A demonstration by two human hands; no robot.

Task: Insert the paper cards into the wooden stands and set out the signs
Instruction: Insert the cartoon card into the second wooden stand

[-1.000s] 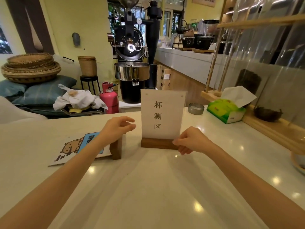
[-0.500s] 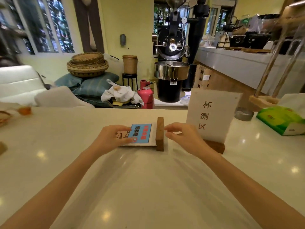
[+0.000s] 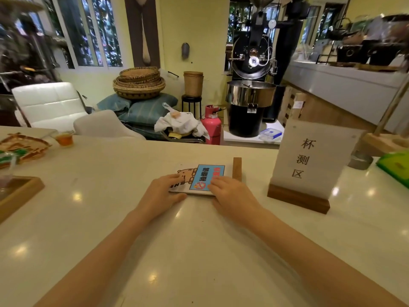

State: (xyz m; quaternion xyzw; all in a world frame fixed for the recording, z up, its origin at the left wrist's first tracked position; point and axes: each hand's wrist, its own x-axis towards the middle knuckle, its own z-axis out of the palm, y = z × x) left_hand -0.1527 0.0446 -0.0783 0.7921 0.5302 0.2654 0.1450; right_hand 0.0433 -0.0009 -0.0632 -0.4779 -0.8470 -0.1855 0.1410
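Note:
A cartoon card (image 3: 202, 177) with a blue panel lies flat on the white counter (image 3: 177, 251), its right edge at a small wooden stand (image 3: 237, 168) lying on its side. My left hand (image 3: 162, 193) rests on the card's left end and near edge. My right hand (image 3: 230, 192) presses on its right near corner. Whether the fingers grip the card's edge is hidden. To the right a white sign (image 3: 309, 160) with three black characters stands upright in a dark wooden stand (image 3: 297, 201).
A small cup of amber drink (image 3: 64, 138) and a woven tray (image 3: 21, 147) sit at the far left, with a wooden tray (image 3: 17, 193) in front of them. A green tissue box (image 3: 396, 166) and a metal dish (image 3: 360, 160) lie at the right.
My right hand left the standing sign's base and came over to the cartoon card. My left hand slid onto the card's left end. The view swung left.

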